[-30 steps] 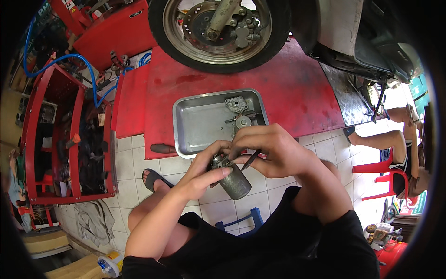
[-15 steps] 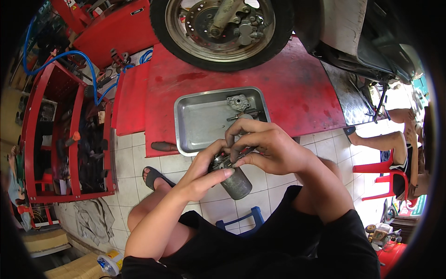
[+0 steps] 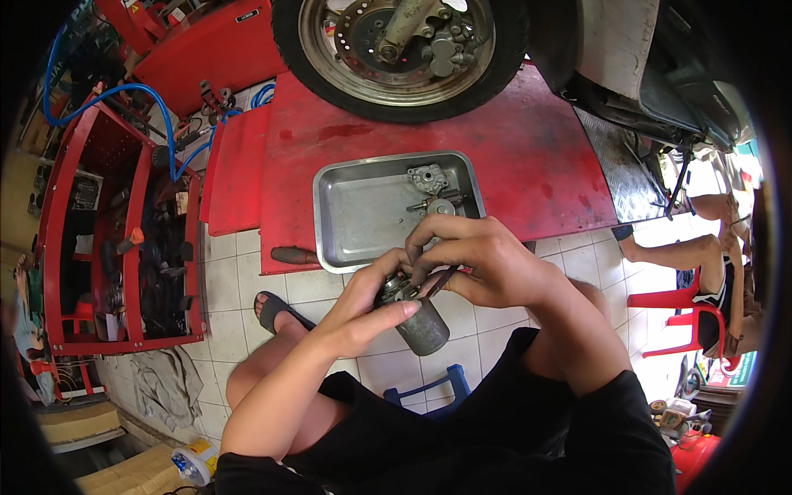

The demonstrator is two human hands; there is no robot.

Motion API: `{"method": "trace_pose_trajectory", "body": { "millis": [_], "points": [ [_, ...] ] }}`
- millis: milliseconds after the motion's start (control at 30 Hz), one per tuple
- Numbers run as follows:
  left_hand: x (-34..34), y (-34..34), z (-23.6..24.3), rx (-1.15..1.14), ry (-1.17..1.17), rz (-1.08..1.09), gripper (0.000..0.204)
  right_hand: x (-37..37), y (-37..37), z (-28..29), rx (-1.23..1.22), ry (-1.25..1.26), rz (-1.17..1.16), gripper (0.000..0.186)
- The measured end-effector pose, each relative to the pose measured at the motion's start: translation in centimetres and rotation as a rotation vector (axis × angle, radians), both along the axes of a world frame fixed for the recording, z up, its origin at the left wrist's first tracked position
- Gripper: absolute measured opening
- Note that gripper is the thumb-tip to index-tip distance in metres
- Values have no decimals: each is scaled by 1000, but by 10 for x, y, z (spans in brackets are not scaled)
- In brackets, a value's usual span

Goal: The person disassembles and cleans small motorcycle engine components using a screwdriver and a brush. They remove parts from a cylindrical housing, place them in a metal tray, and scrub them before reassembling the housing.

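Note:
My left hand (image 3: 370,307) is wrapped round a dark grey cylinder with a metal top end, which looks like a small motor (image 3: 422,330). It is tilted, its top end between my two hands. My right hand (image 3: 483,262) is bent over that end, thumb and fingers pinching a thin dark tool (image 3: 444,281); its tip is hidden by my fingers. Just beyond my hands stands a steel tray (image 3: 355,214). In its right side lie a cast metal cover (image 3: 428,178) and a round metal part with a shaft (image 3: 442,206).
The tray rests on a red platform (image 3: 528,157) below a motorbike wheel (image 3: 400,107). A dark-handled tool (image 3: 294,255) lies left of the tray. A red tool trolley (image 3: 132,247) stands at left, a blue stool (image 3: 429,392) near my legs. Another person sits at right.
The right hand's fingers have shifted slightly, and the thin dark tool shows more below them. The left hand keeps its grip on the motor. The whole view has shifted a little.

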State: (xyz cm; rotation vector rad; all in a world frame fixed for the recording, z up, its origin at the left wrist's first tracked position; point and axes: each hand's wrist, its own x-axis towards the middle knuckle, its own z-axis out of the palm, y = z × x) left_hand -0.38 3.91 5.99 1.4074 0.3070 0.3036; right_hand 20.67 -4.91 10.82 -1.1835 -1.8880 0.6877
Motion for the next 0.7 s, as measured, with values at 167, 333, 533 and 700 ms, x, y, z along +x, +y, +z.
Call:
{"method": "trace_pose_trajectory", "body": {
  "millis": [167, 333, 533, 700],
  "points": [
    [0, 0, 2, 8, 4, -8, 56, 0, -3, 2, 64, -140, -33, 26],
    [-2, 4, 2, 56, 19, -55, 56, 1, -6, 4, 61, -173, -31, 26],
    [1, 3, 5, 94, 5, -67, 54, 2, -5, -2, 22, 18, 51, 28],
    [0, 2, 7, 84, -3, -90, 53, 3, -3, -5, -8, 86, 93, 27]
  ]
}}
